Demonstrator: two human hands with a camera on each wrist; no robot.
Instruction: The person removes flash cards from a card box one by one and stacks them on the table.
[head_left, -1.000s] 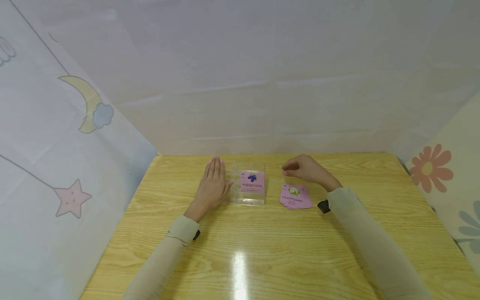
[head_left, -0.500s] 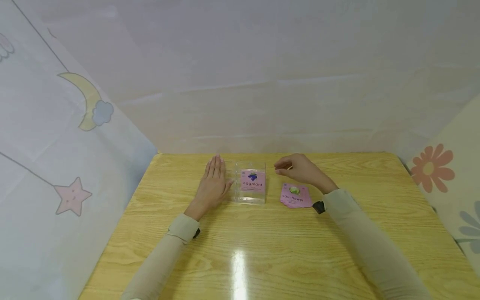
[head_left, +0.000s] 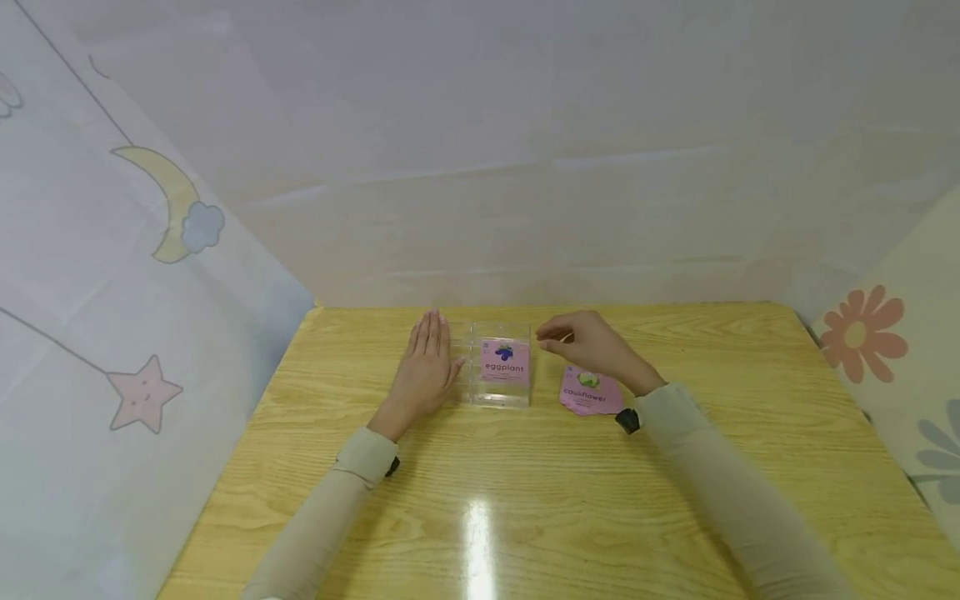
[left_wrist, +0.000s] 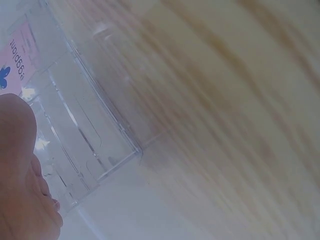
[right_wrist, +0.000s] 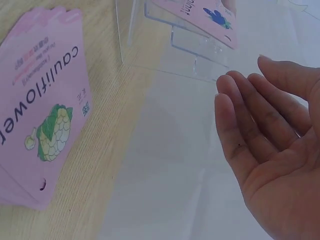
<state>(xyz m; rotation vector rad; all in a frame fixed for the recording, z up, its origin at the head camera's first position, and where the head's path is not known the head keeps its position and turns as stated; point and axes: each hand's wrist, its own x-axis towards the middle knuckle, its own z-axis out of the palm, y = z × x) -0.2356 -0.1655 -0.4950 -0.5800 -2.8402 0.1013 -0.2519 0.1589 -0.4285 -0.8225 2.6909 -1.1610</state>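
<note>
Nearest to me lie the cauliflower cards [head_left: 588,402]. Beyond, near the surface's [head_left: 570,500] far edge, sits the clear case [head_left: 501,399], its right half's long axis near-to-far, its eggplant card's [head_left: 504,370] top toward that edge. The left hand [head_left: 423,379], fingers straight and together, seems to steady it. The right hand [head_left: 596,343], fingers slightly bent, thumb apart, pinching nothing, hangs just beside; a light touch seems called for.

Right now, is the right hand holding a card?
No, the right wrist view shows the right hand with its palm bare and nothing held.
</note>
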